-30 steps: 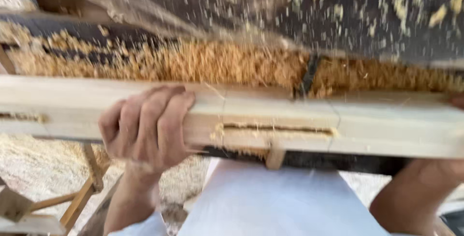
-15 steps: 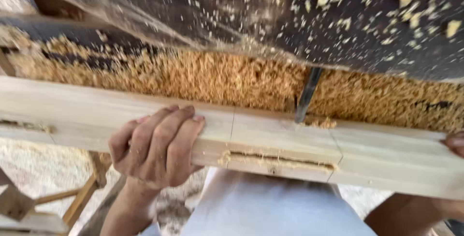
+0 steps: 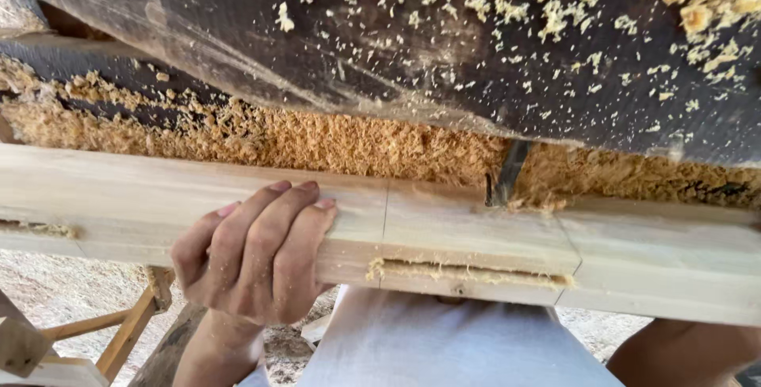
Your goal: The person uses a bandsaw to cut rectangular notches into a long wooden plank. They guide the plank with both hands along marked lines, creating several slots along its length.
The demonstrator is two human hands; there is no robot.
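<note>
A long pale wooden beam (image 3: 476, 232) lies across the view in front of me. A narrow slot (image 3: 468, 273) with frayed edges is cut into its near face, and another slot (image 3: 36, 228) shows at the far left. My left hand (image 3: 254, 256) grips the beam's near edge, fingers curled over the top. Only my right forearm (image 3: 682, 351) shows at the lower right; the hand itself is out of view. A dark metal bit (image 3: 503, 177) stands just behind the beam, touching its top.
Behind the beam lies a thick heap of sawdust (image 3: 317, 141) against a dark machine surface (image 3: 444, 46) dotted with wood chips. Wooden frame pieces (image 3: 119, 331) stand on the ground at lower left. My white shirt (image 3: 460, 343) fills the bottom middle.
The view has shifted so the beam sits lower in the frame. My left hand has slid slightly right along the beam. The right hand has left the view.
</note>
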